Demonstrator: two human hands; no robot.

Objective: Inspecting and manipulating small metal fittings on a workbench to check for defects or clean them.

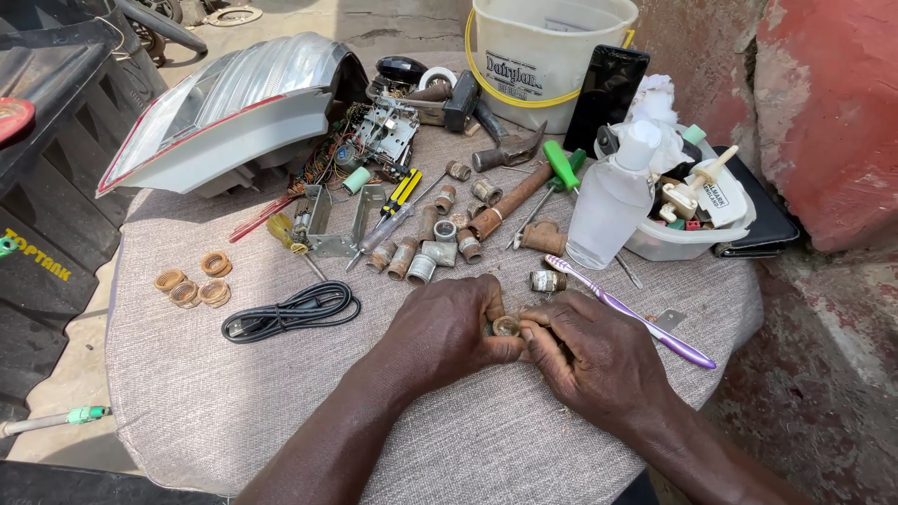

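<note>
Both arms are bare from the wrist up to where the picture cuts them off, with no sleeves in sight. The left hand (444, 327) and the right hand (589, 351) wear no gloves. No rings, watch or bands show on them.

1. I see hard, bright daylight, strongest toward twelve o'clock.
2. The white bucket (547, 56) and silver lamp housing (234, 103) glare, nearly washed out.
3. My hands cast short, sharp shadows toward six o'clock on the cloth (281, 411).
4. Focus is crisp centrally; edges bow slightly.
</note>
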